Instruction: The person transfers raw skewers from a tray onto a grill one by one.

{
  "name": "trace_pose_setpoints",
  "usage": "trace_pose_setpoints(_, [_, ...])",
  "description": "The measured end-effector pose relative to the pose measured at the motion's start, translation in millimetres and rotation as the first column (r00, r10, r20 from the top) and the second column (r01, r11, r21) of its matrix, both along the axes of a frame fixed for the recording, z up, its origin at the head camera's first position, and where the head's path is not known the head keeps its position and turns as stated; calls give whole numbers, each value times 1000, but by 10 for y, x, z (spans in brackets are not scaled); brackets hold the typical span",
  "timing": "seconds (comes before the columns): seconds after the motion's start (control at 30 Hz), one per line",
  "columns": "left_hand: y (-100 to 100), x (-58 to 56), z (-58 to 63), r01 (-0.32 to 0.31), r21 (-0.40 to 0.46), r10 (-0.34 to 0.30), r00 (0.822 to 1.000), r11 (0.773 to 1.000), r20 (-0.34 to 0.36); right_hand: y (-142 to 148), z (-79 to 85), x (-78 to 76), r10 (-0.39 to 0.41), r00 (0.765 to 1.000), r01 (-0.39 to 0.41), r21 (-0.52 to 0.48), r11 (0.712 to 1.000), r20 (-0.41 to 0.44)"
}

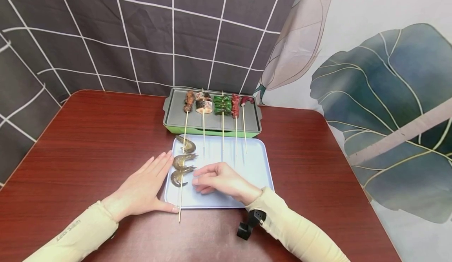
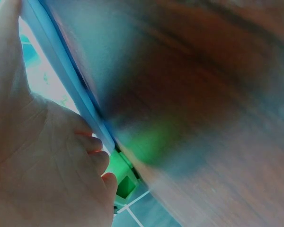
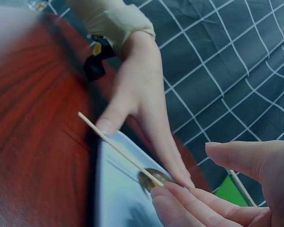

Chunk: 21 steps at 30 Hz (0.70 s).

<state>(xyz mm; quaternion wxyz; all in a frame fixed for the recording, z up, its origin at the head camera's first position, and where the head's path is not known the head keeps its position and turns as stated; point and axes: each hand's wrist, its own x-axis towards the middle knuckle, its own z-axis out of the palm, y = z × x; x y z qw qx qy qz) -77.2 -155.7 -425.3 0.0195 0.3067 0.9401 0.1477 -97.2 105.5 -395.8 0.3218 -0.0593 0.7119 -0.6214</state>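
A skewer of three grey-brown shrimp [image 1: 179, 177] lies along the left side of a pale blue tray [image 1: 229, 201], its bare stick [image 1: 180, 205] jutting past the near rim. My left hand [image 1: 144, 187] rests along the tray's left edge with fingers extended, its thumb tip beside the stick at the near corner. Over the tray, just right of the lowest shrimp, hovers my right hand [image 1: 222, 181], fingers loosely bent. In the right wrist view its thumb stands apart from the fingers [image 3: 180, 205], with nothing gripped between them. The left palm [image 2: 47, 156] fills one side of the left wrist view.
Behind the tray stands a green grill pan [image 1: 212, 130] with a grey top. Across it lie several skewers: brown meat [image 1: 188, 102], fish [image 1: 203, 104], green pepper [image 1: 222, 105], red meat [image 1: 235, 106] and a dark red curled piece [image 1: 246, 100]. Their sticks overhang the tray.
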Motion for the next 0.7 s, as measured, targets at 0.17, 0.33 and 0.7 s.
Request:
trace_pose_setpoints(0.17, [-6, -6, 6, 11, 10, -11, 1000, 1000, -27, -51, -73, 72, 1, 999, 1, -46, 999, 55])
trace_pose_setpoints(0.33, [-7, -10, 14, 14, 13, -14, 999, 1000, -30, -90, -124, 136, 24, 993, -15, -83, 996, 117])
trace_pose_setpoints(0.7, [-6, 4, 8, 12, 21, -12, 999, 1000, -42, -135, -182, 194, 57, 973, -13, -189, 982, 226])
